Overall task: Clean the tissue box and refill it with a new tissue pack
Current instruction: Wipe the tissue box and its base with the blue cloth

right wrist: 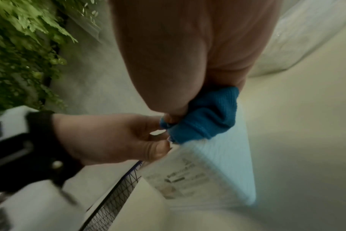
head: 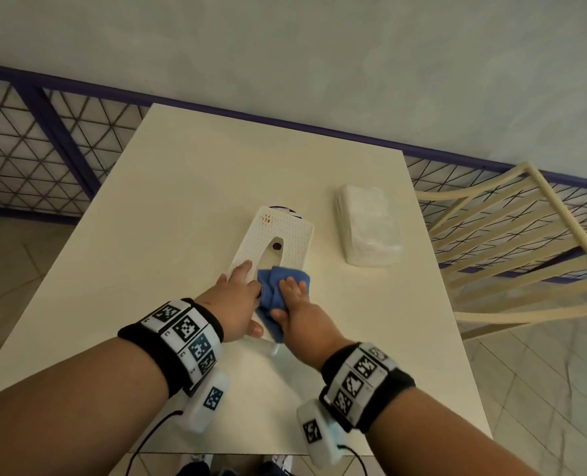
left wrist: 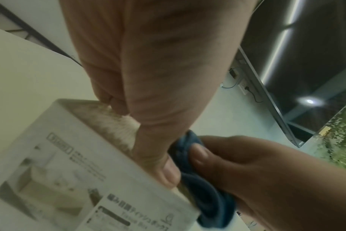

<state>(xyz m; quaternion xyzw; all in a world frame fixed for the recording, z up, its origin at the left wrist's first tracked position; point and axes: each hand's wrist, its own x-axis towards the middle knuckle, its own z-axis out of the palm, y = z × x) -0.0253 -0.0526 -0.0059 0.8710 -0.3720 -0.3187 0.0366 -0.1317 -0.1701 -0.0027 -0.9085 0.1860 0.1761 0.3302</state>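
Observation:
The white tissue box [head: 285,231] lies on the table, its textured top with the oval slot facing up. My left hand [head: 239,297] grips its near end, fingers over the top and thumb [left wrist: 165,170] on the labelled side [left wrist: 69,171]. My right hand [head: 294,292] presses a bunched blue cloth [head: 275,280] onto the near part of the top, with the thumb tucked against the cloth [left wrist: 203,184]. In the right wrist view the cloth [right wrist: 205,115] sits on the box [right wrist: 217,164] beside my left hand [right wrist: 113,137]. The wrapped new tissue pack [head: 367,228] lies to the right, apart from the box.
The cream table [head: 182,201] ends just before my body and drops off at left and right. A cream slatted chair [head: 512,242] stands close at the right. A purple-framed wire fence [head: 38,142] and a wall run behind. A leafy plant [right wrist: 24,46] shows in the right wrist view.

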